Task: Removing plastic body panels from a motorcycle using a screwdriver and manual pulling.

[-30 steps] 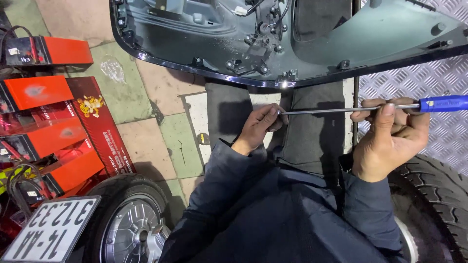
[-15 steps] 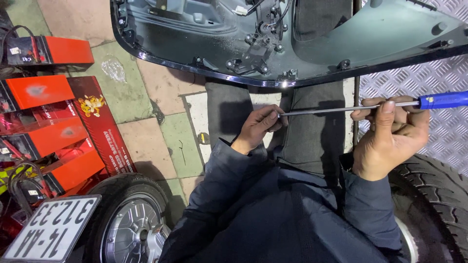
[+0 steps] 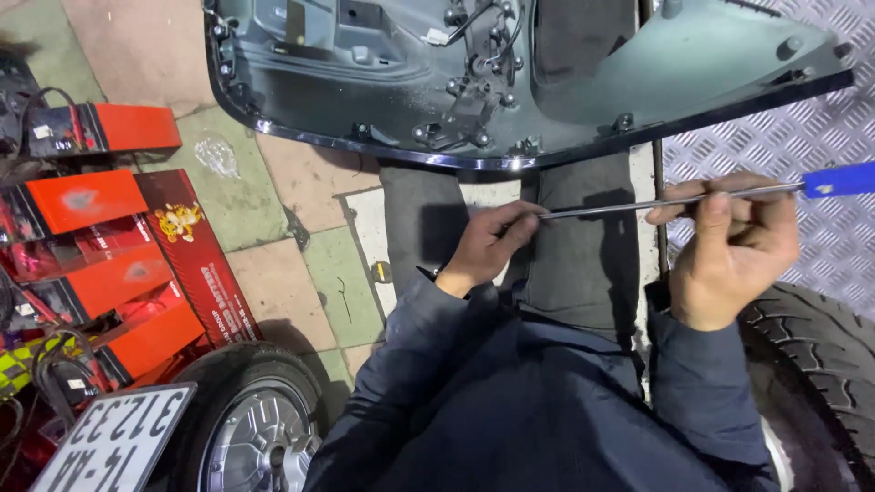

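A long screwdriver (image 3: 674, 202) with a blue handle and a thin metal shaft lies level across my lap. My right hand (image 3: 729, 251) is closed around the shaft close to the handle. My left hand (image 3: 488, 244) pinches the tip of the shaft with thumb and fingers. Just above both hands a dark grey-green scooter body panel (image 3: 565, 100) rests inner side up, showing wires, clips and screw posts. I wear dark sleeves and grey trousers.
Red boxes (image 3: 109, 264) stand stacked at the left on a tiled floor. A scooter wheel (image 3: 246, 428) with a white number plate (image 3: 109, 442) is at the lower left. A black tyre (image 3: 820, 364) sits at the lower right, by a chequered metal plate (image 3: 775, 137).
Both hands keep their hold on the screwdriver; the tool and the panel stay almost where they were.
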